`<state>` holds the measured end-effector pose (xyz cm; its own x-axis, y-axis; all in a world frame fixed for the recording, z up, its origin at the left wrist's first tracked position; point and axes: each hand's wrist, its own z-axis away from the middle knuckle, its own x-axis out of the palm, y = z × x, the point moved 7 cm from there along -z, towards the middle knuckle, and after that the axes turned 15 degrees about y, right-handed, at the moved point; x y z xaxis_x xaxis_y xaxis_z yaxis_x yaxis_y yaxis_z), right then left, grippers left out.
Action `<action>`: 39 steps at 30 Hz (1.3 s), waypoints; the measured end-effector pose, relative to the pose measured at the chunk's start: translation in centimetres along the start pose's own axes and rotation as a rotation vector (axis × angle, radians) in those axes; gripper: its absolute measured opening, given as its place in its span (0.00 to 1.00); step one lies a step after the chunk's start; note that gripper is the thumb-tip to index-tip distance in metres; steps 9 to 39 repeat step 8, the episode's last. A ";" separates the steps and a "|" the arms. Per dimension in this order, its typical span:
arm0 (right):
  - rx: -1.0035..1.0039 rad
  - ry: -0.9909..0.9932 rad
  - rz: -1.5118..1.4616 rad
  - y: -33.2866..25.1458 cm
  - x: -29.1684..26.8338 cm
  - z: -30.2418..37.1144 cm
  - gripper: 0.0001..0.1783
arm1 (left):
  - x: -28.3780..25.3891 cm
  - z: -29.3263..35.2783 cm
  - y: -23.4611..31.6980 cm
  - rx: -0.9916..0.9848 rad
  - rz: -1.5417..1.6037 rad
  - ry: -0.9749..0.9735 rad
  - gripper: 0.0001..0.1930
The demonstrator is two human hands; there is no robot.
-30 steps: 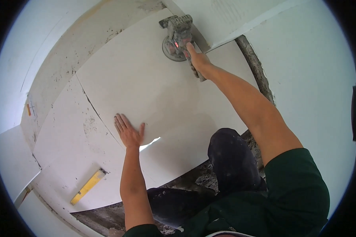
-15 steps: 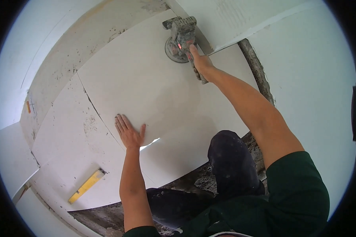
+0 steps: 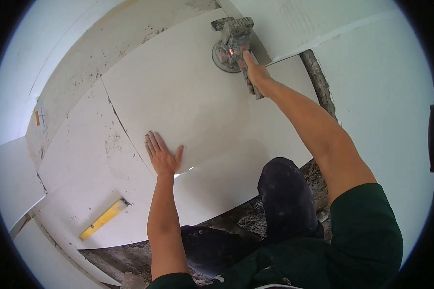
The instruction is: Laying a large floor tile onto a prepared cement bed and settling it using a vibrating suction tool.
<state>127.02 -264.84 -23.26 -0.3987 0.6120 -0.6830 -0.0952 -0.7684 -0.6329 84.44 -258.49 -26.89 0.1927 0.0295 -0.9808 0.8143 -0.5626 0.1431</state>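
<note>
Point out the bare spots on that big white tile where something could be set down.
The widest bare patch is the middle of the large white tile, between the left hand lying flat near its left edge and the round suction tool gripped by the right hand at the far edge. The near strip by the knee is tight. The neighbouring tile holds a yellow level.

The right hand (image 3: 256, 74) has carried the round-based power tool (image 3: 230, 45) a little farther along the far edge of the large white tile (image 3: 188, 101), toward the upper corner; the arm is stretched slightly more. The left hand (image 3: 162, 156) has shifted marginally on the tile surface.
</note>
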 end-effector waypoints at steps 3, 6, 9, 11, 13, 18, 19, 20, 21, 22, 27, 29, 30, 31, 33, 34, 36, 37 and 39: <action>-0.076 0.038 -0.008 -0.2 0.2 -0.3 0.51 | -0.4 0.0 0.1 -0.008 0.022 0.006 0.54; 0.109 -0.099 0.012 0.6 0.7 -0.2 0.53 | -0.1 0.1 -0.2 -0.025 0.015 -0.022 0.54; 0.125 -0.161 -0.020 0.3 0.8 0.3 0.56 | 0.0 0.2 -0.3 -0.014 -0.004 -0.040 0.55; 0.125 -0.161 -0.020 0.3 0.8 0.3 0.56 | 0.0 0.2 -0.3 -0.014 -0.004 -0.040 0.55; 0.125 -0.161 -0.020 0.3 0.8 0.3 0.56 | 0.0 0.2 -0.3 -0.014 -0.004 -0.040 0.55; 0.125 -0.161 -0.020 0.3 0.8 0.3 0.56 | 0.0 0.2 -0.3 -0.014 -0.004 -0.040 0.55; 0.125 -0.161 -0.020 0.3 0.8 0.3 0.56 | 0.0 0.2 -0.3 -0.014 -0.004 -0.040 0.55; 0.125 -0.161 -0.020 0.3 0.8 0.3 0.56 | 0.0 0.2 -0.3 -0.014 -0.004 -0.040 0.55; 0.125 -0.161 -0.020 0.3 0.8 0.3 0.56 | 0.0 0.2 -0.3 -0.014 -0.004 -0.040 0.55; 0.125 -0.161 -0.020 0.3 0.8 0.3 0.56 | 0.0 0.2 -0.3 -0.014 -0.004 -0.040 0.55; 0.125 -0.161 -0.020 0.3 0.8 0.3 0.56 | 0.0 0.2 -0.3 -0.014 -0.004 -0.040 0.55; 0.125 -0.161 -0.020 0.3 0.8 0.3 0.56 | 0.0 0.2 -0.3 -0.014 -0.004 -0.040 0.55; 0.125 -0.161 -0.020 0.3 0.8 0.3 0.56 | 0.0 0.2 -0.3 -0.014 -0.004 -0.040 0.55; 0.125 -0.161 -0.020 0.3 0.8 0.3 0.56 | 0.0 0.2 -0.3 -0.014 -0.004 -0.040 0.55; 0.125 -0.161 -0.020 0.3 0.8 0.3 0.56 | 0.0 0.2 -0.3 -0.014 -0.004 -0.040 0.55; 0.125 -0.161 -0.020 0.3 0.8 0.3 0.56 | 0.0 0.2 -0.3 -0.014 -0.004 -0.040 0.55; 0.125 -0.161 -0.020 0.3 0.8 0.3 0.56 | 0.0 0.2 -0.3 -0.014 -0.004 -0.040 0.55; 0.125 -0.161 -0.020 0.3 0.8 0.3 0.56 | 0.0 0.2 -0.3 -0.014 -0.004 -0.040 0.55; 0.125 -0.161 -0.020 0.3 0.8 0.3 0.56 | 0.0 0.2 -0.3 -0.014 -0.004 -0.040 0.55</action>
